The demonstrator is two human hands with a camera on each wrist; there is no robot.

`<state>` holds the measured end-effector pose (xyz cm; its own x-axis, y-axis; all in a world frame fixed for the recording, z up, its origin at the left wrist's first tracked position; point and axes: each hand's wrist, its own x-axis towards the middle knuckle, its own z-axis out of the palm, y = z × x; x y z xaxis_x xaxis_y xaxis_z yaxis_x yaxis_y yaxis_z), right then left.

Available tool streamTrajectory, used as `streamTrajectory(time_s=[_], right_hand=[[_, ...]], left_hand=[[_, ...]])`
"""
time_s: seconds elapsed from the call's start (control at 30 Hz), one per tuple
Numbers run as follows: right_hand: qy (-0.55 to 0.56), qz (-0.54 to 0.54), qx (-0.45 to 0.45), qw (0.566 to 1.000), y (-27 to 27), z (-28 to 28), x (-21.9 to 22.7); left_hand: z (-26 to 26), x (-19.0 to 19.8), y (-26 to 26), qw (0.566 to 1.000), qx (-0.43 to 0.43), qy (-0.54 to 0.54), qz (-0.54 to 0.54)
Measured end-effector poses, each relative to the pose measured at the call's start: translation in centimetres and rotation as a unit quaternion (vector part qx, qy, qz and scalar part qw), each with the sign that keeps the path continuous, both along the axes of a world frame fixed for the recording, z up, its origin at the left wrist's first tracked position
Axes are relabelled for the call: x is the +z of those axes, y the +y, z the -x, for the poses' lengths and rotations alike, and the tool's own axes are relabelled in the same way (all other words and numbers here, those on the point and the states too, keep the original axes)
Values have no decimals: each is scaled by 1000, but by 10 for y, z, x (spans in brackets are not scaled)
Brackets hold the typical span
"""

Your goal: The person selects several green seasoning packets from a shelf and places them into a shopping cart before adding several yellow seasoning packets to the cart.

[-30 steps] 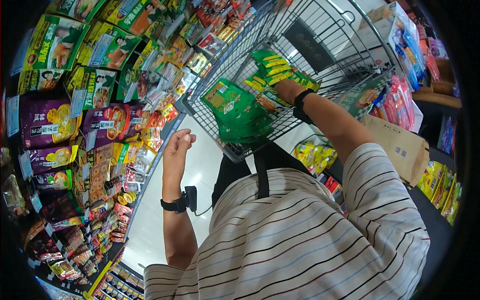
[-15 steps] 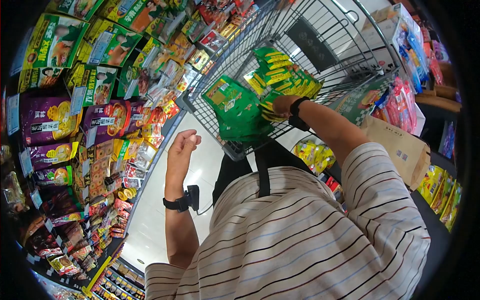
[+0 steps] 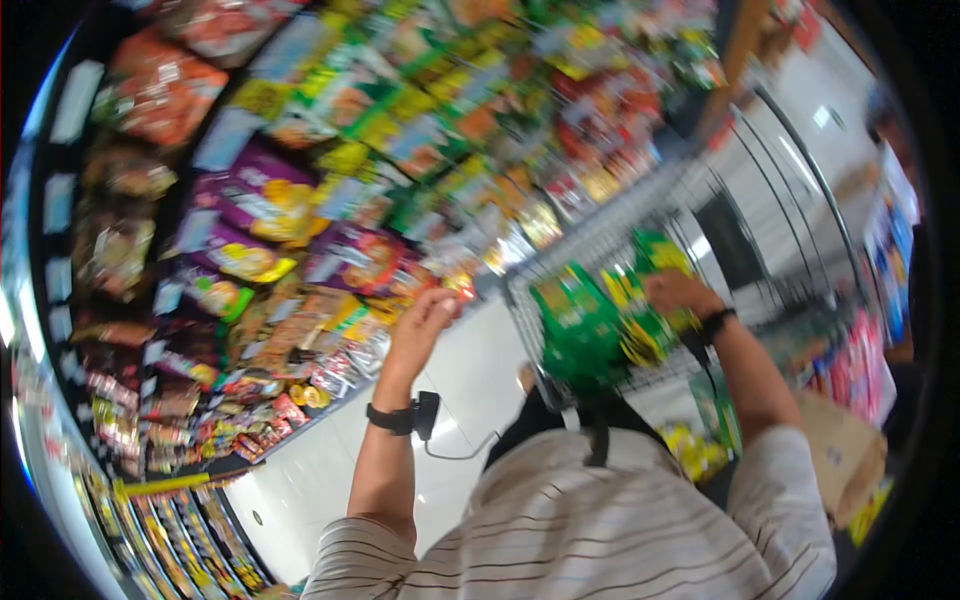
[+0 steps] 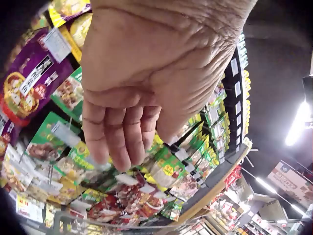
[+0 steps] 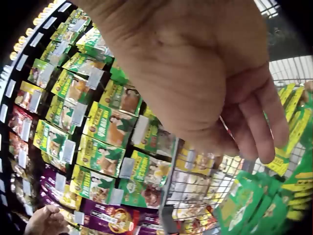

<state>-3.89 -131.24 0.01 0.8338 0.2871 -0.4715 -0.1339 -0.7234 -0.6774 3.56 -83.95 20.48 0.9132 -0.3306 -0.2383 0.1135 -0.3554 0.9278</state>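
My right hand (image 3: 682, 295) is over the wire shopping cart (image 3: 730, 240), fingers loosely bent, with nothing in its grasp in the right wrist view. Below its fingers lie green-and-yellow packets (image 5: 296, 122), and beside them larger green bags (image 5: 244, 200) in the basket. The left hand (image 3: 420, 325) hangs in the air between the shelf display and the cart. Its fingers (image 4: 115, 137) are relaxed and hold nothing. Behind that hand, seasoning packets (image 4: 166, 166) hang in rows.
A long display of hanging packets (image 5: 102, 127) runs along the left, with purple pouches (image 3: 265, 205) low on it. To the right stand a brown paper bag (image 3: 835, 455) and pink-wrapped goods (image 3: 850, 365). Pale tiled floor (image 3: 460, 380) shows between display and cart.
My right hand, earlier in among the packets in the cart, has let go and lifted off them. The head view has swung, shifting cart and shelves right. My left hand stays idle.
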Motion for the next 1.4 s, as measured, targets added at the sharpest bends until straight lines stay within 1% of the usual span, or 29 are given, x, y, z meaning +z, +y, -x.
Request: streamTrajectory(time_s=[0.03, 0.07, 0.1, 0.17, 0.23, 0.3, 0.33, 0.43, 0.53, 0.6, 0.63, 0.67, 0.73, 0.8, 0.87, 0.93, 0.97, 1.03, 1.1, 1.13, 1.17, 1.27, 1.3, 1.4], right_hand=[[55, -152, -118, 980, 5, -2, 3], [71, -175, -140, 972, 21, -9, 27], [94, -196, -167, 962, 38, -11, 58], [79, -231, -165, 956, 64, -14, 74], [72, -255, -165, 950, 84, -15, 92], [76, -271, -163, 946, 103, -9, 106], [75, -271, -139, 950, 109, -8, 104], [81, -309, -149, 936, 127, 1, 114], [65, -299, -157, 939, 141, -4, 143], [37, -283, -148, 947, 148, -11, 161], [24, -277, -144, 950, 154, -15, 171], [13, -286, -167, 944, 163, -17, 184], [12, -283, -173, 943, 176, -23, 188], [11, -282, -172, 944, 189, -27, 189], [10, -285, -164, 944, 205, -33, 191], [5, -288, -149, 946, 219, -38, 200], [2, -290, -143, 946, 226, -41, 203], [0, -284, -139, 949, 237, -45, 204], [-7, -280, -136, 950, 243, -49, 202], [-12, -281, -133, 950, 246, -49, 199], [-16, -281, -131, 951, 248, -47, 197], [2, -269, -153, 951, 252, -41, 197], [12, -261, -164, 951, 254, -40, 201], [34, -250, -190, 949, 260, -34, 213]], left_hand=[[-11, 9, 7, 1000, 17, -13, 16], [-19, 19, 13, 999, 29, -17, 33], [-26, 43, 12, 996, 47, -57, 43], [-48, 74, 23, 992, 38, -123, 15], [-73, 96, 29, 982, 70, -175, 6], [-107, 106, 40, 967, 93, -238, 14], [-122, 112, 43, 955, 110, -276, 16], [-186, 113, 60, 898, 159, -409, -38], [-235, 116, 76, 827, 230, -504, -95], [-270, 119, 101, 825, 197, -509, -146], [-269, 134, 100, 823, 178, -511, -173], [-265, 144, 96, 815, 171, -534, -145], [-298, 140, 105, 807, 214, -537, -117], [-329, 137, 116, 796, 234, -545, -121], [-358, 132, 115, 795, 248, -551, 50], [-360, 137, 110, 791, 239, -549, 130], [-360, 140, 111, 795, 223, -550, 125], [-355, 158, 101, 791, 227, -556, 115], [-355, 170, 91, 776, 267, -562, 104], [-376, 163, 97, 741, 273, -612, 36], [-411, 151, 109, 700, 277, -657, -33], [-446, 149, 108, 664, 300, -682, -60], [-450, 154, 107, 662, 302, -683, -70], [-455, 162, 107, 692, 299, -644, -131]])
